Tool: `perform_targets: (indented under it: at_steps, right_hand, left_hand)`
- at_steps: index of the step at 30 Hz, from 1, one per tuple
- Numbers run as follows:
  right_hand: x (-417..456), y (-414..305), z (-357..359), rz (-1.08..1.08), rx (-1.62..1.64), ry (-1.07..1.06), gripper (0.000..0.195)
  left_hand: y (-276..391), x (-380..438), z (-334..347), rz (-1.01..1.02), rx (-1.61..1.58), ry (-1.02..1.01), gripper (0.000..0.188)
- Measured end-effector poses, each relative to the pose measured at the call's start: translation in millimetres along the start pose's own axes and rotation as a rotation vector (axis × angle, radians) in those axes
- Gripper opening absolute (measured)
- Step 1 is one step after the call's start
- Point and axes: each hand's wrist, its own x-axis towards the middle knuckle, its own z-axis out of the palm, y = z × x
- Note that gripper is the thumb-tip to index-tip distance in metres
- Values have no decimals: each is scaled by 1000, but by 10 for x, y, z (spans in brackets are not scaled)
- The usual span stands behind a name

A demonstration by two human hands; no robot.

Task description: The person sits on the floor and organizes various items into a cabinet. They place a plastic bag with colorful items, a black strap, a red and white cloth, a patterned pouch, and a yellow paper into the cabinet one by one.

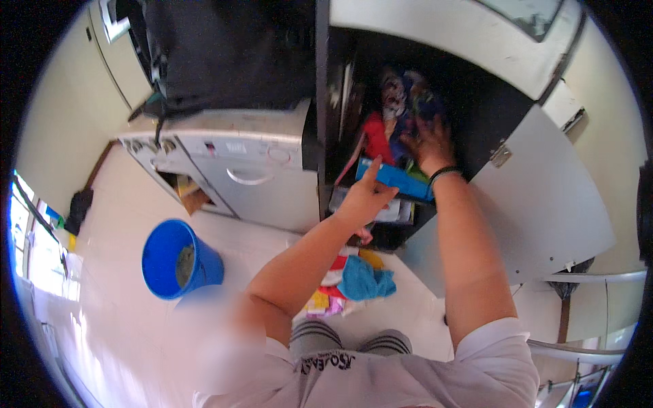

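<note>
My left hand (366, 196) is at the front of a blue box (395, 178) inside an open dark cupboard, its index finger laid over the box's edge. Whether it grips the box I cannot tell. Farther in, my right hand (431, 145), with a dark band at the wrist, rests its spread fingers on a heap of patterned dark-blue cloth (421, 97). A red cloth (377, 137) lies beside that heap, behind the box. Below the box, papers (390, 210) lie on a lower level. The cupboard's depth is dark and hides detail.
The white cupboard door (551, 204) stands open at the right. On the floor before me lie a turquoise cloth (365, 278) and other coloured cloths. A blue bucket (206, 265) stands at the left, near a white appliance (255, 178) with a black cover (234, 56) above.
</note>
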Motion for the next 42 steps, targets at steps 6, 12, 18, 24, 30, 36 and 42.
perform_targets:
  at_steps: [6, 12, 18, 24, 30, 36, 42]
  right_hand:
    - [228, 498, 413, -272, -41, 160, 50]
    - [480, 1181, 484, -455, 122, 84, 48]
    - [-664, -130, -373, -350, 55, 386, 54]
    - [-2365, 15, -209, -452, -11, -237, 51]
    - [-3054, 186, -131, -194, 87, -676, 49]
    - [-2925, 71, 165, 57, 559, -645, 50]
    - [-2891, 104, 631, 700, 1541, -746, 57]
  left_hand:
    - [-1350, -1197, -854, -403, -58, 214, 36]
    - [-2626, -2503, -1423, -820, 759, 179, 35]
    - [-3230, -2457, -977, -1053, 39, 285, 40]
    - [-3272, -1641, -853, -976, -261, 705, 36]
    - [-2601, -1492, -770, -616, -184, 571, 25]
    - [-1071, -1997, -457, -158, 253, 17, 31]
    - [-66, -2225, 14, 326, 64, -312, 25]
